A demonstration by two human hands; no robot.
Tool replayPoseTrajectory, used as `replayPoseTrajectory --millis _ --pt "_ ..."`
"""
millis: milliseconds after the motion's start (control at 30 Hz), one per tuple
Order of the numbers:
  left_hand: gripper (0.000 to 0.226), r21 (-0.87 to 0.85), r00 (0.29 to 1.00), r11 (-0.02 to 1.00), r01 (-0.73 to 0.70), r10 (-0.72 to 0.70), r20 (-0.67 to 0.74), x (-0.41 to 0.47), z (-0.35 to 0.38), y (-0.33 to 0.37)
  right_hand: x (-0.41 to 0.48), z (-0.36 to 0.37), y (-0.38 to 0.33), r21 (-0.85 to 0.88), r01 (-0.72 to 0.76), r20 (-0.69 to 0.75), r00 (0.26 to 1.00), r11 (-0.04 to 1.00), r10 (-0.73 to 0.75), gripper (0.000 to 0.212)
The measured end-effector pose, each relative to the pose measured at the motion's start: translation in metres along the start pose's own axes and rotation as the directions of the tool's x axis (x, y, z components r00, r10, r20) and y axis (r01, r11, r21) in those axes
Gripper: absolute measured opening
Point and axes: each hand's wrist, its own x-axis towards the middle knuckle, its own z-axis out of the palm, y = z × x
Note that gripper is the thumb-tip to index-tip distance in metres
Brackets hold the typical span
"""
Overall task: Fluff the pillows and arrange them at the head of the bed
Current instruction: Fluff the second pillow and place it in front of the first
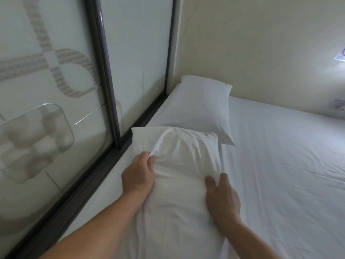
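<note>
Two white pillows lie on the white bed [280,156]. The far pillow [197,107] rests flat in the corner, against the cream wall and beside the glass partition. The near pillow [179,174] lies lengthwise in front of me, its far end overlapping the far pillow's near edge. My left hand [138,176] pinches a raised fold of the near pillow's case on its left side. On the right edge, my right hand [222,199] grips a bunch of the same pillowcase. A small spot shows near the near pillow's far right corner.
A frosted glass partition [56,90] in a dark frame [108,81] runs along the bed's left side. A cream wall [261,49] closes the far side, with a sticker [340,56] and a socket [337,105] at the right.
</note>
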Motion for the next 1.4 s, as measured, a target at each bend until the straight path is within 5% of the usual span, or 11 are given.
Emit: replayPoseTrajectory --millis 100,233,433,533,633,700,833,933,1100,1400 --pt "0.026 0.058 0.994 0.998 -0.003 -0.004 0.113 0.001 0.003 0.002 -0.009 -0.005 0.008 -0.092 -0.073 0.056 0.995 0.993 0.078 0.029" --pt "0.042 0.322 0.933 0.947 0.014 -0.128 0.336 -0.017 0.016 -0.018 -0.017 -0.004 0.039 -0.303 -0.193 0.185 0.949 0.933 0.257 0.071" --pt "0.073 0.286 0.879 0.949 -0.13 -0.023 0.476 -0.017 0.036 0.013 -0.009 0.009 0.009 -0.279 0.018 0.228 0.973 0.96 0.048 0.08" --pt "0.094 0.34 0.847 0.922 0.187 -0.327 0.42 -0.022 0.037 0.008 -0.008 0.019 0.007 -0.199 -0.289 0.263 0.905 0.936 0.335 0.097" --pt "0.12 0.347 0.718 0.803 0.484 -0.591 0.367 -0.026 0.025 -0.018 -0.016 0.026 0.024 -0.167 -0.458 0.299 0.82 0.873 0.488 0.111" --pt "0.117 0.321 0.691 0.809 0.492 -0.588 0.421 -0.026 0.026 -0.02 -0.019 0.032 0.026 -0.11 -0.487 0.32 0.808 0.866 0.495 0.11" --pt "0.086 0.17 0.797 0.913 0.37 -0.406 0.447 -0.012 0.043 0.0 -0.02 0.045 0.012 0.09 -0.521 0.357 0.813 0.849 0.461 0.1" --pt "0.067 0.166 0.871 0.96 0.227 -0.277 0.406 0.014 0.04 0.002 -0.02 0.045 0.015 0.088 -0.494 0.335 0.832 0.865 0.441 0.103" --pt "0.069 0.397 0.8 0.878 0.265 -0.431 0.417 0.001 0.032 -0.041 -0.007 0.036 0.029 -0.109 -0.426 0.237 0.866 0.898 0.44 0.093" --pt "0.071 0.403 0.804 0.867 0.292 -0.451 0.388 -0.018 0.032 -0.033 0.01 0.036 0.032 -0.24 -0.286 0.144 0.934 0.928 0.326 0.088"
